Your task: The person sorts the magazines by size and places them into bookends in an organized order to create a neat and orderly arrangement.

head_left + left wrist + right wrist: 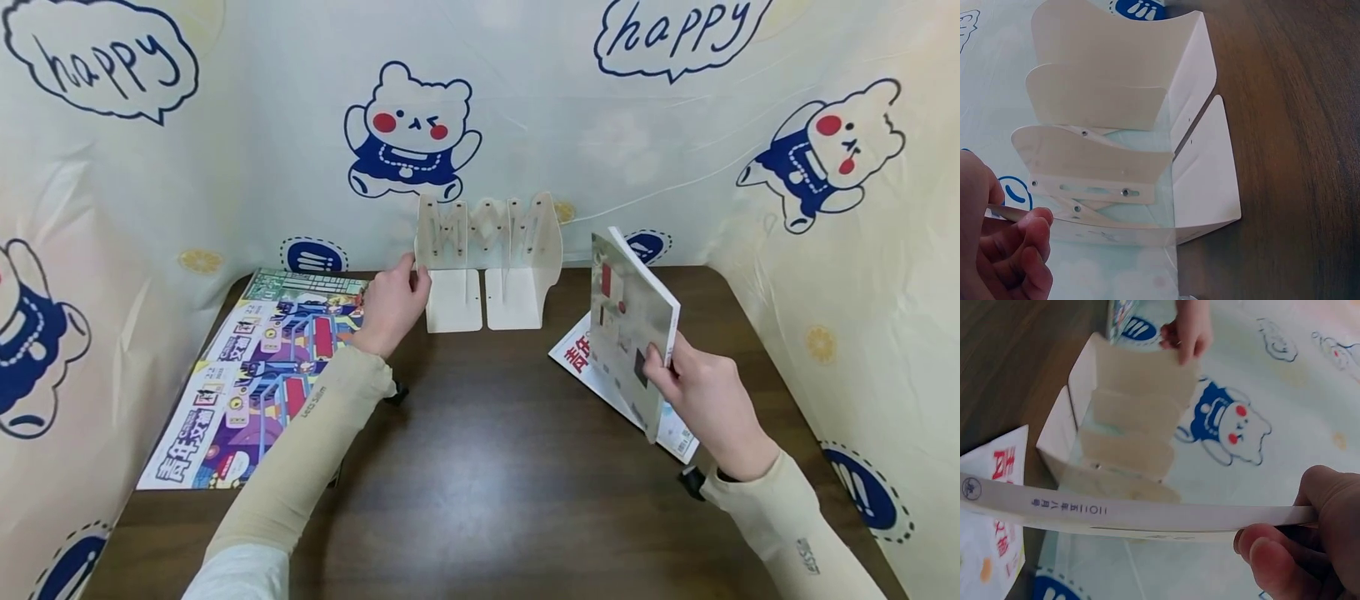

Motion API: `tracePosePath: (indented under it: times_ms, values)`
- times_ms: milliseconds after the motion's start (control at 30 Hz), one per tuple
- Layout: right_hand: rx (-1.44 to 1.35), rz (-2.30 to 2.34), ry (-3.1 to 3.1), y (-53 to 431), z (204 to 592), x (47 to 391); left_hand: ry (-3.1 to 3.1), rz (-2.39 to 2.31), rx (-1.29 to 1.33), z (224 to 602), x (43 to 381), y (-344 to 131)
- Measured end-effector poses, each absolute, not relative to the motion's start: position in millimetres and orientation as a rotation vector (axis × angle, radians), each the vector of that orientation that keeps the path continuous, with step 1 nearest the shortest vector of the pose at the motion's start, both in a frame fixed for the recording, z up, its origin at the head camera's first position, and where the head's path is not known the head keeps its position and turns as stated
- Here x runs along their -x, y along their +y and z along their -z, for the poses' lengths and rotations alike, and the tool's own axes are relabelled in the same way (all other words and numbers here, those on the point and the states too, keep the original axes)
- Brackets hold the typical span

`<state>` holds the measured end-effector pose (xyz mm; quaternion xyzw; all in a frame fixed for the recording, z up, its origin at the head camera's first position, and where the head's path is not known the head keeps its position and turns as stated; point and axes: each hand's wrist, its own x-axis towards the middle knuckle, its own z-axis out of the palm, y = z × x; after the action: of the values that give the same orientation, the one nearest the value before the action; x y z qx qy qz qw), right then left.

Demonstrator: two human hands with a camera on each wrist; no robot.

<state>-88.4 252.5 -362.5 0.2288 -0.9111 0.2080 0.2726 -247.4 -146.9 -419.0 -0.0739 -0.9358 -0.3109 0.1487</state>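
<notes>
A white expandable book rack stands upright at the back of the table, its dividers joined by crossed links. My left hand pinches the edge of the rack's left end panel between thumb and fingers. On the right, my right hand grips a thin magazine by its near edge, thumb on the grey cover. That magazine is held up on edge, and its white spine faces the right wrist camera. Below it lies another magazine, flat on the table and partly hidden.
Several colourful magazines lie overlapping at the left of the dark wooden table, partly under my left forearm. A printed plastic sheet hangs behind and along both sides, close to the rack's back.
</notes>
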Motion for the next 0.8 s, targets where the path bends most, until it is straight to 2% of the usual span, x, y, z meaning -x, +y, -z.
tracePosePath:
  times_ms: [400, 800]
  values:
    - [-0.755, -0.682, -2.353, 219, 339, 81, -2.712, 0.882, 0.198, 420, 246, -148]
    - [-0.733, -0.689, -2.274, 185, 341, 117, -2.72, 0.871, 0.22, 417, 245, -148]
